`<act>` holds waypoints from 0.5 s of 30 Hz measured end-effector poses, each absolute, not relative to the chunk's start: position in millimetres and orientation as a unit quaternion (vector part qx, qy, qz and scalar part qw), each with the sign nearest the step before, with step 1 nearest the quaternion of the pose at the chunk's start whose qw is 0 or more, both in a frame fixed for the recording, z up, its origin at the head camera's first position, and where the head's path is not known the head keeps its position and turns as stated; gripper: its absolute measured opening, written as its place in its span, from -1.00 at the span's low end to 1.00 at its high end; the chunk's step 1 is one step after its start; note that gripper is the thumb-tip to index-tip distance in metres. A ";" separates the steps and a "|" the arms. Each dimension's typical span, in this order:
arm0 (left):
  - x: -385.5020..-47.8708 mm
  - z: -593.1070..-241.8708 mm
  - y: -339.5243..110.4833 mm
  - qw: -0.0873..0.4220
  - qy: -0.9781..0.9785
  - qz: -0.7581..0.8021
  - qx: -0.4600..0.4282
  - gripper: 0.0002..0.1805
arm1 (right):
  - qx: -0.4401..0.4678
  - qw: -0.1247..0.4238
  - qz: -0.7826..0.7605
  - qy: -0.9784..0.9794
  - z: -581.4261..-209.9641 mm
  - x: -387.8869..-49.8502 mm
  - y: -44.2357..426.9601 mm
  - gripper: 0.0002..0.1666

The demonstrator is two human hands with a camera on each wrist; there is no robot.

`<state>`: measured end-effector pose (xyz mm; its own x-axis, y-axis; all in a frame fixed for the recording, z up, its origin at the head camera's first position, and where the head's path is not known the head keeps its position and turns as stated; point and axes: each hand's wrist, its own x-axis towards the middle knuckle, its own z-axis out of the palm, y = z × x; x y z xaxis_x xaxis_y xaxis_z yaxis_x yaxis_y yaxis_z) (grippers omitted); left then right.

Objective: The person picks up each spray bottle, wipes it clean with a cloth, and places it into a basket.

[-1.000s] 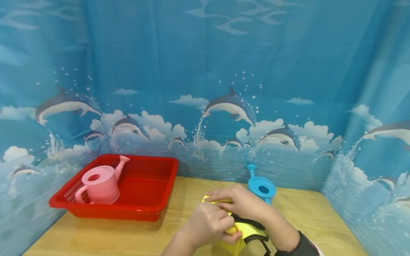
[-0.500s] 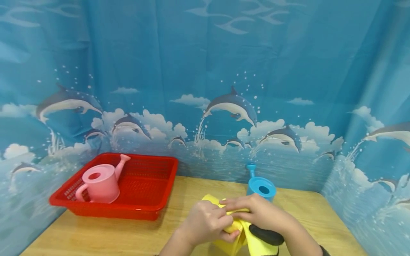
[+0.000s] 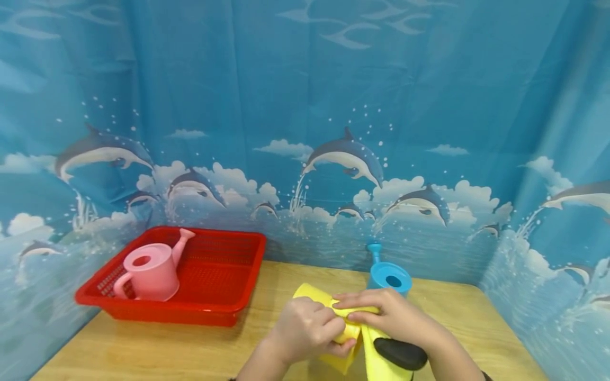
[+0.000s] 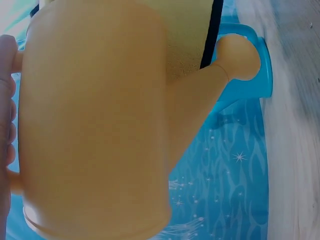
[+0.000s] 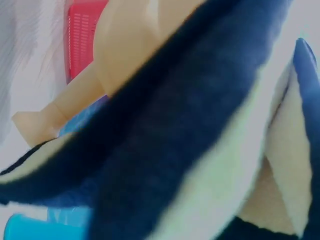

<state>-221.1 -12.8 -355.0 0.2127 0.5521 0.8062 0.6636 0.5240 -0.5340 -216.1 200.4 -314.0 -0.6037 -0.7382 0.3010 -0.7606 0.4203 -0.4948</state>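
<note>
My left hand (image 3: 310,325) grips the handle of a yellow watering can (image 4: 95,125). In the left wrist view the can's body and spout look orange, and the curled fingers (image 4: 7,115) show at the left edge. A soft yellow cloth with black trim (image 3: 385,360) lies under my right hand (image 3: 393,315), which holds it against the can, thumb and fingers bent over it. That cloth fills much of the right wrist view and hides the right hand there. Both hands cover most of the can in the head view.
A red basket (image 3: 167,316) stands at the left on the wooden table (image 3: 181,354), with a pink watering can (image 3: 151,278) in it. Behind my right hand stands a blue watering can (image 3: 389,278). A blue dolphin-print curtain (image 3: 295,79) surrounds the table.
My right hand and the cloth have moved right and a little nearer to me. More of the yellow cloth and can shows between the hands. The left hand has hardly moved.
</note>
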 end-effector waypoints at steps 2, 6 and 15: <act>-220.5 -353.9 -13.8 0.610 -0.625 -0.047 -0.484 -0.54 | 0.443 0.011 0.303 -0.844 -311.5 -219.7 195.9 -0.65; -219.3 -351.3 -14.1 0.611 -0.622 -0.051 -0.488 -0.54 | 0.437 -0.012 0.306 -0.846 -308.9 -229.3 185.6 -0.62; -215.5 -346.6 -15.0 0.612 -0.612 -0.068 -0.497 -0.52 | 0.398 -0.077 0.342 -0.848 -307.7 -253.3 160.6 -0.60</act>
